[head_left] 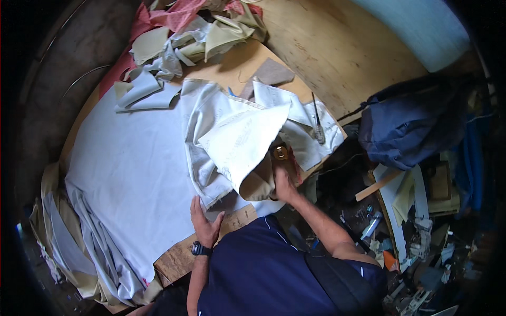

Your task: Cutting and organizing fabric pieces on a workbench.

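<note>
A large pale white sheet of upholstery material (132,168) covers much of the wooden table. On top of it lies a crumpled sewn white cover (242,137), its beige inner side showing at a folded edge. My left hand (205,222) rests at the near edge of the sheet, beside the cover's lower corner, with fingers stretched and thumb apart. A dark watch is on that wrist. At the cover's right edge, my right hand (283,184) closes around something partly hidden. Just above it shows a dark object with a round gold-coloured face (280,152).
A screwdriver-like pointed tool (319,129) lies at the table's right corner. Fabric scraps (200,39) are heaped at the far end, near a grey-brown piece (271,72). A dark blue bag (398,124) stands to the right. Offcuts and debris (421,263) litter the floor below it.
</note>
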### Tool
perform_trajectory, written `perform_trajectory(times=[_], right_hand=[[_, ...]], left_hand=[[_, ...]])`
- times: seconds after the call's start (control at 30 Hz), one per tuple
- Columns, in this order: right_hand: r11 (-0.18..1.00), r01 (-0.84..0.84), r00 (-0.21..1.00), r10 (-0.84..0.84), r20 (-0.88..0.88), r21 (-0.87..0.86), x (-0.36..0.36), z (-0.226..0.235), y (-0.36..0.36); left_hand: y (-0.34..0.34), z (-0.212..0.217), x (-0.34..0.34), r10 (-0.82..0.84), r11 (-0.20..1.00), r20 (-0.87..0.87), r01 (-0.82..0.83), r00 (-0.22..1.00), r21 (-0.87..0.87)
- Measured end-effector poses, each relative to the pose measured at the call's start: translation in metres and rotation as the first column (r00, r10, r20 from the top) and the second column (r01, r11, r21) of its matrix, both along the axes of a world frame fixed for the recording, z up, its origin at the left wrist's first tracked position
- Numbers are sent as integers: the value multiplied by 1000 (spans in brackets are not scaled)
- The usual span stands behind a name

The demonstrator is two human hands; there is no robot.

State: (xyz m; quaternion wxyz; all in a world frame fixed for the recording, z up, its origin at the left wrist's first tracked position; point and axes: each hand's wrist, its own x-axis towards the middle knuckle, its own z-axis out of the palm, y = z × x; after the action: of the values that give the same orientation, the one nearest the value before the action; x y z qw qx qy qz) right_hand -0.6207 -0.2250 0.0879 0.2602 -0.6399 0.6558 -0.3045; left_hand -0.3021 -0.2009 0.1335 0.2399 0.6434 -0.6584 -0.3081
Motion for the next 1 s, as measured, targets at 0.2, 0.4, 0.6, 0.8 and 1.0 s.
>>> perform_trajectory(times=[0.2,0.4,0.6,0.8,1.0], right_hand=[[878,10,907,-210,366,479,3,-103,-81],[901,-401,700,418,579,-166,121,79,-116],[966,-241,913,258,317,-93,75,24,-97],[998,-26,953,10,302,51,35,12,-91],[971,-210,838,120,533,112,67,35,-104]], left_hand=[[-53,26,-59,-211,922,191,260,959,-288],[-112,-68,24,-124,943,-292,21,948,-332],[-138,30,93,-15,871,516,265,856,-413],[-166,128,119,412,635,347,7,843,-772],[-135,262,169,713,501,486,118,505,-857]])
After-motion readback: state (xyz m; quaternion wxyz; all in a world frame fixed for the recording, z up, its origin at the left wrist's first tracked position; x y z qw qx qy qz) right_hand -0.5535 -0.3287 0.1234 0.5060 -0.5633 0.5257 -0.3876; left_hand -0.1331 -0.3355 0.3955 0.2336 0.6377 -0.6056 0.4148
